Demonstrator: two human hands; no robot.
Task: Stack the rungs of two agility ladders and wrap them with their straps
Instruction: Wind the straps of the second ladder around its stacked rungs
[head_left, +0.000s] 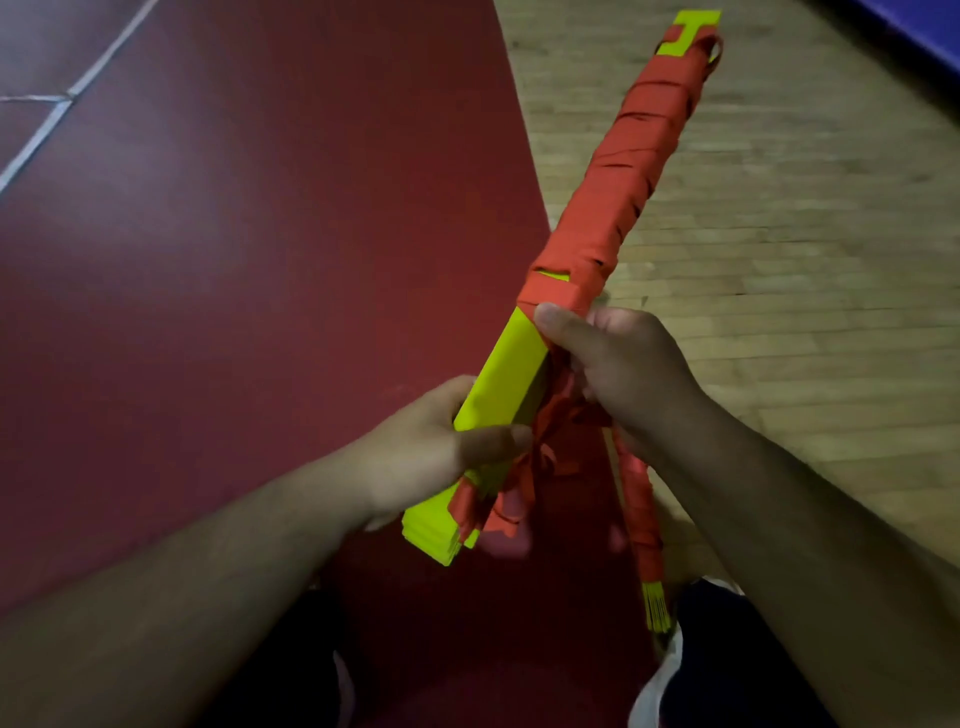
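The left hand (457, 447) is clenched round the near part of the stack of yellow rungs (504, 374), thumb laid across its top face and fingers curled underneath; the right hand (618, 364) grips the orange strap (623, 182) at its nearest turn, thumb pressed on the edge of the wrap and fingers curled down the stack's right side; between the two hands loose loops of strap hang in a tangle off the right edge, and motion blur makes it hard to say whether the right fingers also pinch one of them. The stack is held in the air, slanting from near left to far right; its near third is bare yellow, the rest is wound in overlapping orange turns, with a yellow tip showing at the far end. Under the right forearm a second bundle (641, 514), also wrapped in orange, points toward the viewer, its yellow rung ends fanned at the near tip. Beneath all this lie a red court surface (260, 260) on the left with white lines (52, 114) far left, and a wooden floor (779, 260) on the right; a white shoe (665, 670) shows near the bottom edge.
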